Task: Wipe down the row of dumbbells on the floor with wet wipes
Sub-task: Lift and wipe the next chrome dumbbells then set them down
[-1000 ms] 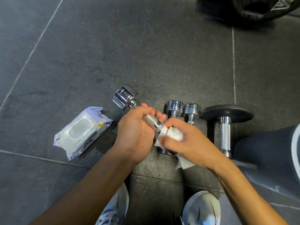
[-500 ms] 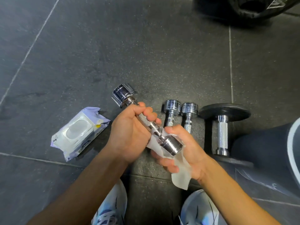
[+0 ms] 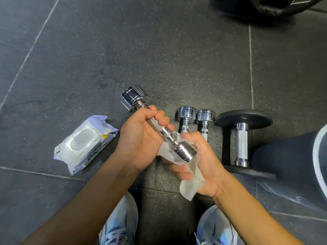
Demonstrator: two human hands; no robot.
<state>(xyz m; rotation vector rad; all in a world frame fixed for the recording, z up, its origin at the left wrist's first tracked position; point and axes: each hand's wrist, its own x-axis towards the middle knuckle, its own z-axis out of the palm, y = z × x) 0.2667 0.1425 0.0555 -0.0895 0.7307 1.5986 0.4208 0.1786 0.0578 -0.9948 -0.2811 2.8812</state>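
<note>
Slid off the near head of the dumbbell [image 3: 159, 127] since a second ago; cradles it in the wet wipe [image 3: 190, 188] with curled right fingers [image 3: 178, 171]. Grips handle with left fingers [image 3: 160, 116], hiding its middle.

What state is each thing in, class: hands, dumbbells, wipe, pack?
held dumbbell: lifted, tilted.
left hand: grips its handle.
right hand: holds the wet wipe round its near head.
wipes pack: on floor, lid closed.
two small dumbbells: on floor, side by side.
black-plate dumbbell: on floor.
</note>
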